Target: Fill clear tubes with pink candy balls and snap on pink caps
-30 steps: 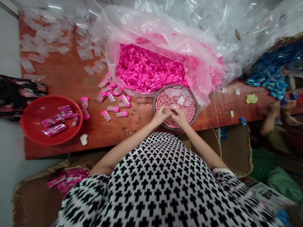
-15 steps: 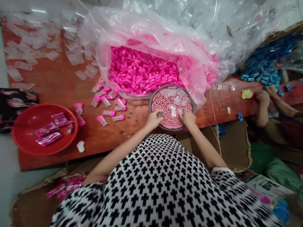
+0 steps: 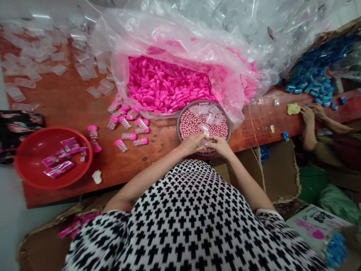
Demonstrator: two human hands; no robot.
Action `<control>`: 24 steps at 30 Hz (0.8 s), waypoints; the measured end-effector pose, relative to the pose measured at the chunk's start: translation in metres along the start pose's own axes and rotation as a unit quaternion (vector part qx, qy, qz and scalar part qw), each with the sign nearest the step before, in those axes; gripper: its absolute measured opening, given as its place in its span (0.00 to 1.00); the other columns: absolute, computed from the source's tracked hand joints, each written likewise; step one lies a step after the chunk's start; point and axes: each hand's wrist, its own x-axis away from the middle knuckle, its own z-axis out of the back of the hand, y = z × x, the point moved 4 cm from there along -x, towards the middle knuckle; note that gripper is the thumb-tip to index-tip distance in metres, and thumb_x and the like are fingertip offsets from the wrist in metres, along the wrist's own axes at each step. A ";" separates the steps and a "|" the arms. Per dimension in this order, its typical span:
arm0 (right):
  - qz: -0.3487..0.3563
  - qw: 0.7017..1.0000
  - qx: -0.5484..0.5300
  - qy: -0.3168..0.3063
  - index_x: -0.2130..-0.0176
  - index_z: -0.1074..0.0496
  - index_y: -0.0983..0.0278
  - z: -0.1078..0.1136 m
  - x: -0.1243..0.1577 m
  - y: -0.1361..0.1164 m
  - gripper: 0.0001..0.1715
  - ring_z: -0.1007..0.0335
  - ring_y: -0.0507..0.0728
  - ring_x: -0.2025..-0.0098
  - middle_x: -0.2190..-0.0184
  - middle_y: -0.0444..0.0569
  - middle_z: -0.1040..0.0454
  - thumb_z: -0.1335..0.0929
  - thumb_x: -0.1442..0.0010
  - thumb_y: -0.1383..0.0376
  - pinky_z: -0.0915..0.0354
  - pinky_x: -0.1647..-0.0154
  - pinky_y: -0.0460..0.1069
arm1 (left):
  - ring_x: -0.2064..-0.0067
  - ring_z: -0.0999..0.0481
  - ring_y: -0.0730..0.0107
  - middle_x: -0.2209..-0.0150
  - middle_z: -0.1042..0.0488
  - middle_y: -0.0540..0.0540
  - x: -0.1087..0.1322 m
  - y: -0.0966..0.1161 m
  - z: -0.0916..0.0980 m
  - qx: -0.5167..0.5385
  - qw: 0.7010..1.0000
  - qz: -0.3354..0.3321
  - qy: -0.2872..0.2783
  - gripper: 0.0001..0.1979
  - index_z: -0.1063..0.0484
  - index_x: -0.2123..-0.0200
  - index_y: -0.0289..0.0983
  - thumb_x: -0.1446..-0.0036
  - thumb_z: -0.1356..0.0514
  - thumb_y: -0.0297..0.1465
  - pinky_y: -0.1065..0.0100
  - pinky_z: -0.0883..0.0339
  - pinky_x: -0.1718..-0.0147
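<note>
A metal bowl (image 3: 179,119) full of small pink balls (image 3: 191,124) stands at the table's near edge, with several clear plastic vials (image 3: 210,113) lying on top. My left hand (image 3: 192,143) and my right hand (image 3: 219,144) meet over the bowl's near rim, fingers curled together around a clear vial (image 3: 204,131) held between them. Behind the bowl a big clear bag holds a heap of bright pink caps (image 3: 166,84). Left of the bowl lie several filled vials with pink caps (image 3: 128,126).
A red basin (image 3: 31,148) with pink packets sits at the left. Empty clear vials (image 3: 56,62) are scattered at the far left. Another person's hands (image 3: 308,113) work at the right near blue caps (image 3: 313,81). Cardboard boxes stand below the table edge.
My hands were apart in the bowl half a second ago; now they have come together at its near rim with a clear vial between them. The view has shifted slightly.
</note>
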 end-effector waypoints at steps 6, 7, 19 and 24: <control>-0.019 0.990 -0.121 0.063 0.66 0.28 0.65 -0.003 0.003 0.005 0.22 0.33 0.48 0.79 0.79 0.40 0.27 0.25 0.62 0.60 0.34 0.76 0.44 | 0.52 0.25 0.61 0.51 0.26 0.42 0.019 -0.012 0.005 0.087 0.989 0.084 0.085 0.22 0.35 0.53 0.37 0.50 0.35 0.38 0.61 0.33 0.53; -0.011 0.990 -0.119 0.068 0.65 0.27 0.65 -0.002 0.002 0.004 0.23 0.32 0.48 0.78 0.77 0.40 0.26 0.24 0.63 0.60 0.33 0.74 0.45 | 0.50 0.26 0.61 0.50 0.27 0.42 0.021 -0.013 0.007 0.096 0.985 0.094 0.112 0.22 0.34 0.53 0.38 0.50 0.36 0.39 0.61 0.33 0.51; 0.023 0.997 0.031 0.063 0.61 0.26 0.65 0.000 -0.006 0.002 0.23 0.28 0.53 0.72 0.72 0.46 0.24 0.29 0.52 0.52 0.31 0.67 0.50 | 0.58 0.24 0.68 0.59 0.24 0.47 0.025 -0.008 0.010 0.104 0.983 0.103 0.113 0.17 0.31 0.57 0.38 0.50 0.36 0.37 0.67 0.32 0.57; 0.026 0.875 0.443 0.194 0.57 0.28 0.65 0.011 -0.030 0.000 0.22 0.28 0.60 0.56 0.59 0.55 0.24 0.34 0.44 0.52 0.35 0.53 0.54 | 0.62 0.24 0.70 0.62 0.25 0.49 0.035 -0.023 0.010 0.199 0.935 0.192 0.223 0.19 0.32 0.59 0.38 0.54 0.34 0.35 0.68 0.31 0.60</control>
